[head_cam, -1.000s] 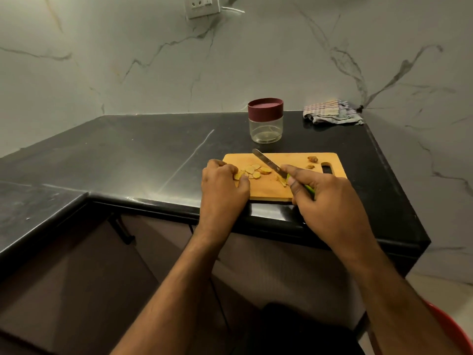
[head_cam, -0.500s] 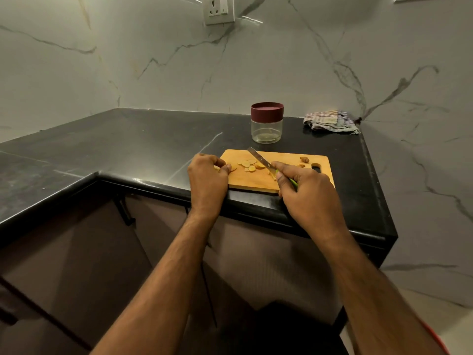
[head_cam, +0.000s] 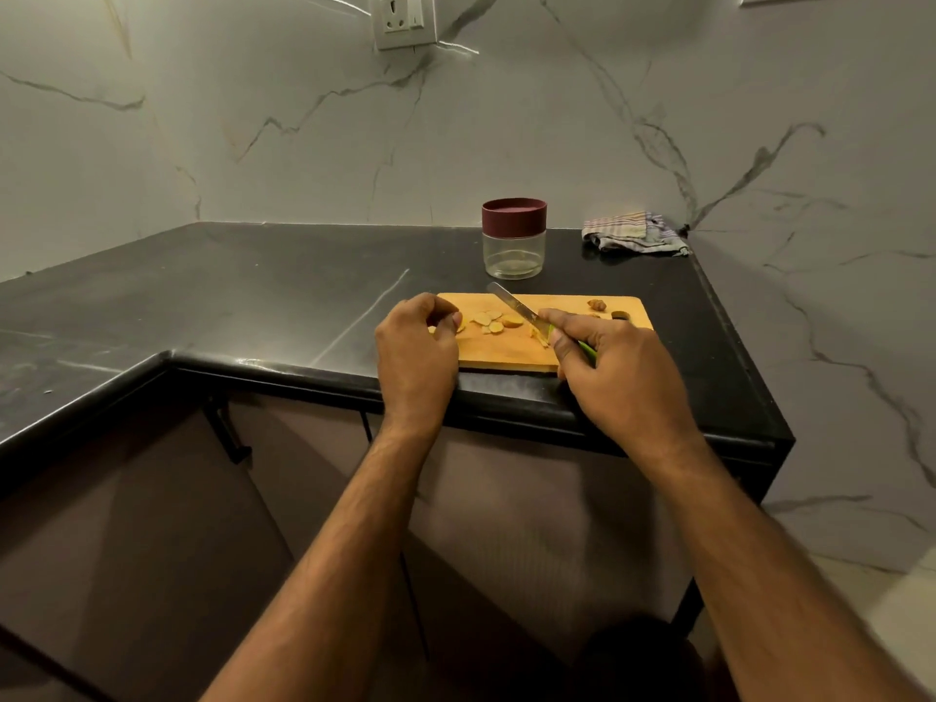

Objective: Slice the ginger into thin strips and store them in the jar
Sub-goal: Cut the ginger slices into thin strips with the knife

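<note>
- Gripping the green handle of the knife (head_cam: 521, 314), the right hand (head_cam: 615, 369) has its fingers curled around it, with the forefinger laid along the top; the blade slants up and to the left over the cutting board (head_cam: 506, 349).
- The left hand (head_cam: 418, 354) rests at the left end of the board, its fingers bent; whether they hold a piece I cannot tell.
- Several ginger slices (head_cam: 490, 321) lie on the board between the two hands, and a few thin strips (head_cam: 539, 336) lie just beside the blade.
- A small ginger piece (head_cam: 596, 305) lies near the far right corner of the board.
- The jar (head_cam: 514, 239), with its dark red lid on, stands on the black table (head_cam: 253, 296) behind the board.
- A striped cloth (head_cam: 633, 233) lies in the far corner, to the right of the jar.
</note>
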